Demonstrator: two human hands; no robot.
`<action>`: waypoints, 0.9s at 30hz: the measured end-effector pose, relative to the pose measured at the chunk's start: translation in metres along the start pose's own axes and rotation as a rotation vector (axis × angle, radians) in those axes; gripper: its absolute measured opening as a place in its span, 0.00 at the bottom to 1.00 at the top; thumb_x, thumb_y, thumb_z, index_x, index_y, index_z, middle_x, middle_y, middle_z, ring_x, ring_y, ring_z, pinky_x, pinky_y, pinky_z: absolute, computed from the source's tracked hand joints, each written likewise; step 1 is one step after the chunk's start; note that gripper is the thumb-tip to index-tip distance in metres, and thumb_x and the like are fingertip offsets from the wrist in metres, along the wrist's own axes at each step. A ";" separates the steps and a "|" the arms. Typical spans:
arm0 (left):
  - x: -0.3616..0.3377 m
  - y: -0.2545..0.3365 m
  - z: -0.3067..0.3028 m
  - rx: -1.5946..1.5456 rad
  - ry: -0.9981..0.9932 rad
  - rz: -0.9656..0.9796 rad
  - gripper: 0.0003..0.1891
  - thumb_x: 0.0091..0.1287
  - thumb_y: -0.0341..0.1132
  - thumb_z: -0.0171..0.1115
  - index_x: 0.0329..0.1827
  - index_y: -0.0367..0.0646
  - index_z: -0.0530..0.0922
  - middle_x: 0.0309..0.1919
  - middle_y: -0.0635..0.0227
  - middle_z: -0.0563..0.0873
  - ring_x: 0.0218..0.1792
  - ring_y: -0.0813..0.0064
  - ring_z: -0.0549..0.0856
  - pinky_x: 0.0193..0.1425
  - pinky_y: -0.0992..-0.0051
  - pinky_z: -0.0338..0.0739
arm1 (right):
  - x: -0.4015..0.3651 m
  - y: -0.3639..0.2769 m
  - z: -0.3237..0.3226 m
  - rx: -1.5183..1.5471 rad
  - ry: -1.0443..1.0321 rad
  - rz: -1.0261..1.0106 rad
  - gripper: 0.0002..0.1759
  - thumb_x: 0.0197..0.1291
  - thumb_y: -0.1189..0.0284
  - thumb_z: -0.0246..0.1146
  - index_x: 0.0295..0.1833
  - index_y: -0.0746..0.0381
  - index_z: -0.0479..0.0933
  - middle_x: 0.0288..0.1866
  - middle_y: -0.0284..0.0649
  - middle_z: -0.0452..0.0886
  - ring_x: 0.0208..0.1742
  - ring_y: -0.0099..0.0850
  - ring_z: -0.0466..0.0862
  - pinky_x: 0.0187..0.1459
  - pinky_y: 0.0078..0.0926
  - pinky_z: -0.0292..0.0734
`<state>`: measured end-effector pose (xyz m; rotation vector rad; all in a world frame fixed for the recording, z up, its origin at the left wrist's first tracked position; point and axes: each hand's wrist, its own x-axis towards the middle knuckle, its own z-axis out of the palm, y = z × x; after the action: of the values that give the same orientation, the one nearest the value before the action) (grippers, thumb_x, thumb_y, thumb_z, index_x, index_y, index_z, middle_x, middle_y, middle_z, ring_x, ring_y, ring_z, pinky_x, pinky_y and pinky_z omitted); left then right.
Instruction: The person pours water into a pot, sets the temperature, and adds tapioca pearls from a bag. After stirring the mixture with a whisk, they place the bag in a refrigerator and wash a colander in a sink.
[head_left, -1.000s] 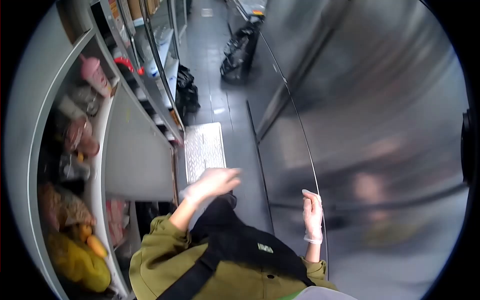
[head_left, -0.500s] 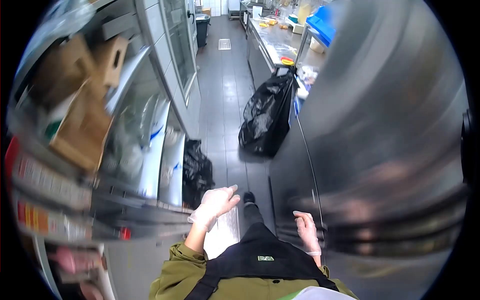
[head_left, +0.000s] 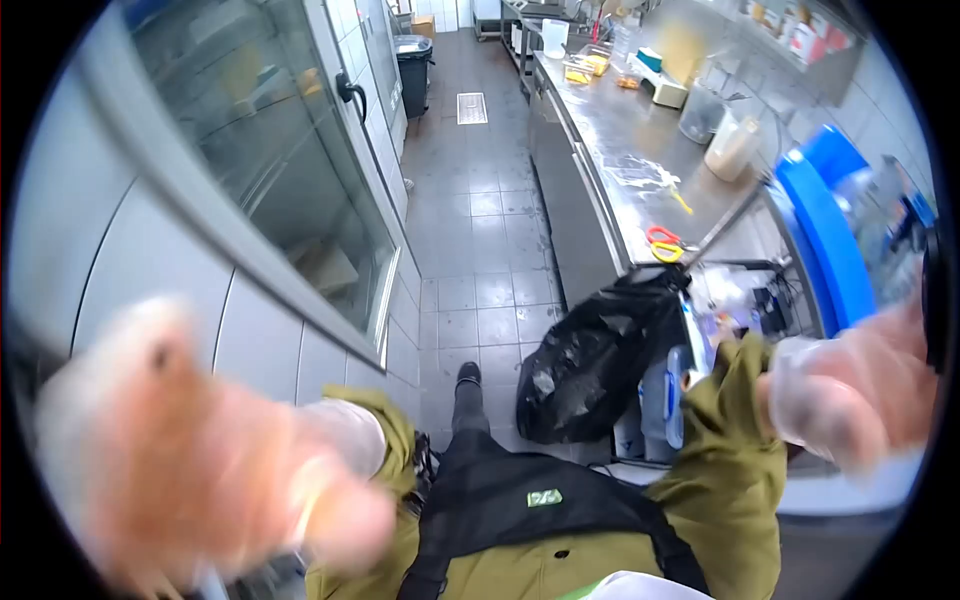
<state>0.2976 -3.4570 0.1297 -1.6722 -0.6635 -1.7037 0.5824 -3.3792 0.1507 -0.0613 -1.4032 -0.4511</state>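
Note:
My left hand (head_left: 220, 460), in a clear glove, is raised large and blurred at the lower left, near the camera. Motion smears its fingers. My right hand (head_left: 855, 395), also gloved, is lifted at the right edge beside a blue lid-like object (head_left: 825, 230); its fingers are blurred and partly cut off. Between my arms a black garbage bag (head_left: 590, 365) hangs at the counter's near end. Red and yellow scissors (head_left: 668, 243) lie on the steel counter (head_left: 625, 150).
A glass-fronted door (head_left: 270, 130) with a black handle is on the left. A dark bin (head_left: 413, 75) stands further along the tiled floor (head_left: 487, 245). On the counter are a white jug (head_left: 733, 148), a clear container (head_left: 702, 110) and food trays (head_left: 580, 73).
I have moved forward along the aisle, past the shelves on the left. Both hands have risen and spread apart towards the camera. The black bag and counter appear nearer.

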 end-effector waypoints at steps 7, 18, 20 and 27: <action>0.030 -0.302 0.175 -0.267 0.167 0.220 0.23 0.60 0.42 0.56 0.51 0.33 0.71 0.45 0.51 0.77 0.45 0.60 0.78 0.50 0.64 0.72 | -0.010 0.234 0.210 0.131 0.014 -0.292 0.21 0.58 0.65 0.54 0.51 0.69 0.71 0.47 0.50 0.75 0.49 0.44 0.75 0.51 0.37 0.69; -0.023 -0.712 0.473 -0.285 0.146 0.286 0.23 0.60 0.44 0.54 0.47 0.30 0.72 0.39 0.50 0.78 0.40 0.60 0.78 0.47 0.62 0.72 | -0.170 0.640 0.455 0.178 0.027 -0.305 0.19 0.59 0.65 0.52 0.50 0.67 0.72 0.46 0.50 0.76 0.48 0.41 0.76 0.48 0.38 0.71; -0.023 -0.787 0.511 -0.255 0.114 0.290 0.23 0.60 0.45 0.54 0.46 0.30 0.72 0.38 0.50 0.78 0.39 0.60 0.77 0.46 0.61 0.72 | -0.193 0.718 0.509 0.202 0.057 -0.290 0.19 0.60 0.64 0.52 0.50 0.67 0.72 0.45 0.50 0.77 0.47 0.41 0.76 0.48 0.38 0.71; -0.073 -1.050 0.630 -0.116 0.034 0.206 0.24 0.60 0.46 0.53 0.43 0.28 0.73 0.34 0.50 0.79 0.35 0.60 0.77 0.44 0.60 0.71 | -0.326 0.948 0.690 0.175 0.097 -0.173 0.18 0.61 0.64 0.50 0.50 0.66 0.72 0.44 0.50 0.77 0.46 0.40 0.77 0.46 0.38 0.72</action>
<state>-0.0697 -2.2874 0.1847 -1.7219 -0.3677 -1.6448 0.2282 -2.2150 0.1724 0.2232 -1.3526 -0.4665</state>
